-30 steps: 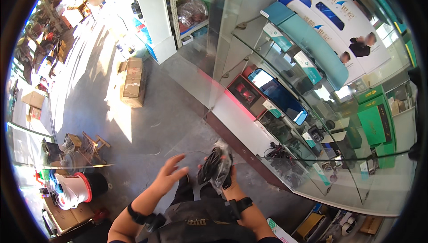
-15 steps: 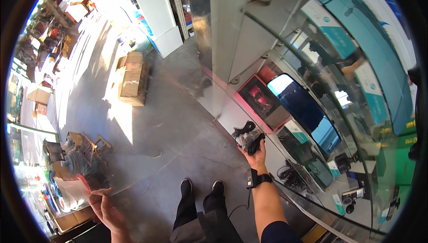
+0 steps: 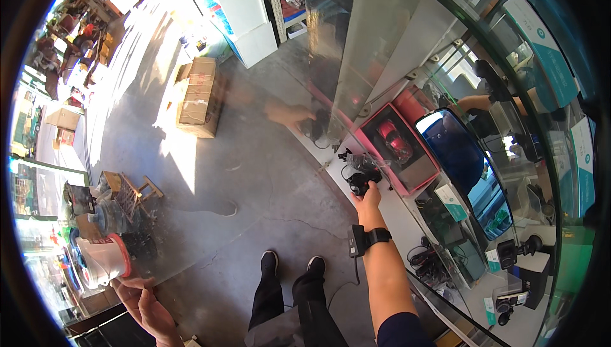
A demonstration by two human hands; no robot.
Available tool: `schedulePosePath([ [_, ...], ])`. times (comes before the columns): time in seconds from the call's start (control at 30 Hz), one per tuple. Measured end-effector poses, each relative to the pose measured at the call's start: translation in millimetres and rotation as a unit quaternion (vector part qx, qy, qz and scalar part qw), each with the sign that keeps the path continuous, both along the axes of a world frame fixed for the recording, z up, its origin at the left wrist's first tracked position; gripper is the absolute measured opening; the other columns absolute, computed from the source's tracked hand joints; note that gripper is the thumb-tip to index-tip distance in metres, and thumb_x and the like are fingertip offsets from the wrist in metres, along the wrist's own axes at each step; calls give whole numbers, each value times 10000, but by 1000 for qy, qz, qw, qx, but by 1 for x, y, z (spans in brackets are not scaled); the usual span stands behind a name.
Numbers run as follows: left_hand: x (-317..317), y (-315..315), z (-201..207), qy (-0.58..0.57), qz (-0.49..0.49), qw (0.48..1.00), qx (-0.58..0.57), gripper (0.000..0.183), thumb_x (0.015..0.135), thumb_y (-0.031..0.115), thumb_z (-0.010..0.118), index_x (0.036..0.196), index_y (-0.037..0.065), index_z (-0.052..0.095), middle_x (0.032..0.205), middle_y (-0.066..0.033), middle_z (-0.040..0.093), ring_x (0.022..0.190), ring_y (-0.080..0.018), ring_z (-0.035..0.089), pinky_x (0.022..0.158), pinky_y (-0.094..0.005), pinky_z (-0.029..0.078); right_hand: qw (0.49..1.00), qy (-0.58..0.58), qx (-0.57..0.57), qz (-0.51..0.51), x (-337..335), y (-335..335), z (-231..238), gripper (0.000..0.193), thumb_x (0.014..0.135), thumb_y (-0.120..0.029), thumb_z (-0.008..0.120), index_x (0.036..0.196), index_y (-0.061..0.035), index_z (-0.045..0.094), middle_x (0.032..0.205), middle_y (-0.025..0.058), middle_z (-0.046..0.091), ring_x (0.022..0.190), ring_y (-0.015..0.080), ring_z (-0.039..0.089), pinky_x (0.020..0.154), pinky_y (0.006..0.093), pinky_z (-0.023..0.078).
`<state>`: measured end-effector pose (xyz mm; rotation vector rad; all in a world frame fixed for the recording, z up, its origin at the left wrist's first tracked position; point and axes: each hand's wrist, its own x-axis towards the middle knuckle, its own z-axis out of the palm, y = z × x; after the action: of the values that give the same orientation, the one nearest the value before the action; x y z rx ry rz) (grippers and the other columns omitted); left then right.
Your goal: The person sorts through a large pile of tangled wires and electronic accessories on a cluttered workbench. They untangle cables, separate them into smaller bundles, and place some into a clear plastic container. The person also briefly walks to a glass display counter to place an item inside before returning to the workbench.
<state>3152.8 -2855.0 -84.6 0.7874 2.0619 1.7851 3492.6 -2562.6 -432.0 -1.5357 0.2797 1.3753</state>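
My right hand [image 3: 366,198] reaches to the white shelf [image 3: 396,214] of a glass display case. Its fingers are closed on a black cable bundle [image 3: 361,181], with a clear plastic bag [image 3: 363,162] showing just beyond it. Right beside the bundle stands a pink-framed box [image 3: 412,183] with a red model car [image 3: 393,141] behind its window. A strap with a small black unit [image 3: 368,241] is on my right wrist. My left hand [image 3: 147,312] is at lower left, below a white bucket [image 3: 102,261]; its fingers are loosely bent and apart, with nothing visible in them.
A dark mirror-like screen [image 3: 455,149], teal-and-white boxes [image 3: 541,41] and black dash-camera-like devices [image 3: 509,253] fill the case. Its curved glass edge runs along the right. A cardboard box [image 3: 198,102] stands on the grey floor. Stacked goods are at left.
My right hand has brought the bundle in over the shelf beside the pink-framed box. The view has shifted slightly, and my left hand appears lower and farther left.
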Motion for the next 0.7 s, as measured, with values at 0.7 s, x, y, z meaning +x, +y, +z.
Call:
schedulePosePath([
  [0.7, 4, -15, -8, 32, -21, 999, 4, 257, 819, 50, 524, 1064, 22, 453, 907, -53, 507, 882, -146, 490, 832, -275, 391, 990, -53, 22, 125, -2, 20, -14, 366, 790, -178, 674, 1066, -3, 509, 888, 134, 575, 578, 250, 587, 562, 368, 543],
])
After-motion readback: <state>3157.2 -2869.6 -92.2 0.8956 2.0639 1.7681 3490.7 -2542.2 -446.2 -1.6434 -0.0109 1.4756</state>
